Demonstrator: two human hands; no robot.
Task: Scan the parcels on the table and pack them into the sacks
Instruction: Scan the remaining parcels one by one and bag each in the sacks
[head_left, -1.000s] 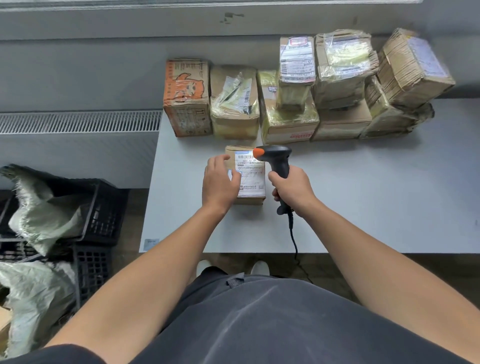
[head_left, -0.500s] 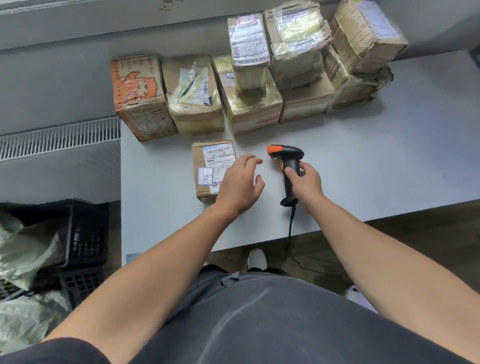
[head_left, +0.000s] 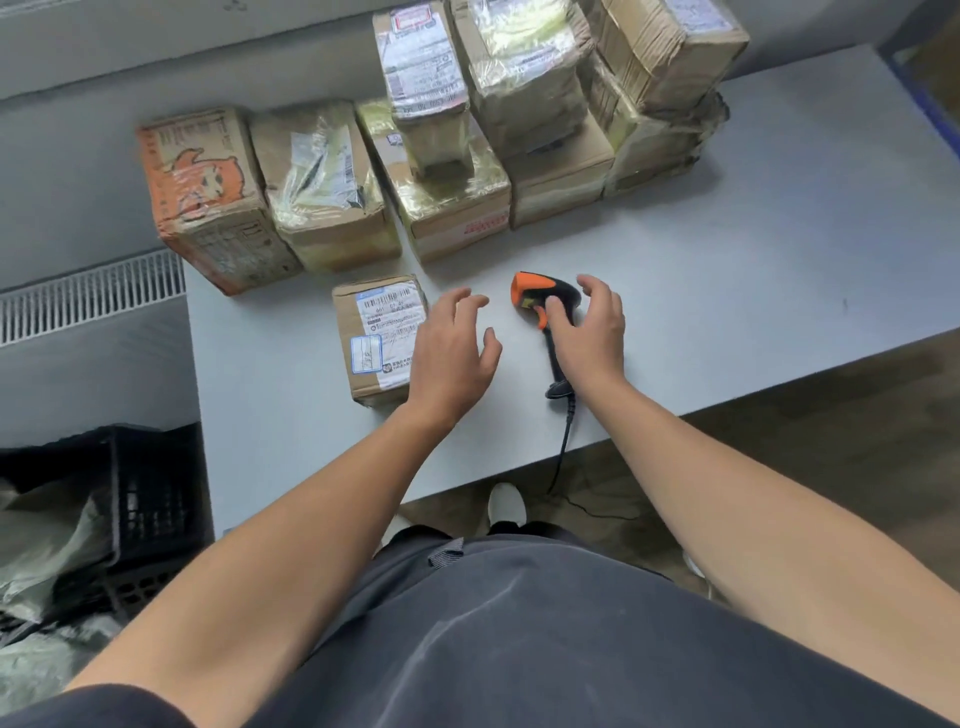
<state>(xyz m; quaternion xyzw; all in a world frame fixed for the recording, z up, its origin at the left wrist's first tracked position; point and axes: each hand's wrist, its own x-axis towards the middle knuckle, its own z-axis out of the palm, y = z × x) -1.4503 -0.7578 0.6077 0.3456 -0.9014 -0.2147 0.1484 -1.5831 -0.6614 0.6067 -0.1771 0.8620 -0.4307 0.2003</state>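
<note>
We find both hands spread, grasping nothing: left hand (head_left: 453, 358) beside the parcel (head_left: 375, 338), right hand (head_left: 592, 338) over the scanner (head_left: 540, 296).

A small brown cardboard parcel (head_left: 382, 338) lay flat on the front-left part of the table (head_left: 727, 291), its white shipping label facing up (a smaller blue-edged sticker sat at the label's near-left corner). Near it, to the right, the black scanner (head_left: 540, 293) with an orange head lay on the table, its cord trailing off the front edge. Behind both stood a row of larger parcels: an orange-printed box (head_left: 208, 197) at the left end, a tape-wrapped box (head_left: 322, 182) touching it, then more taped cartons (head_left: 524, 78) stacked towards the right. Pale woven sacks (head_left: 47, 540) lay slumped on the floor left of the table.
</note>
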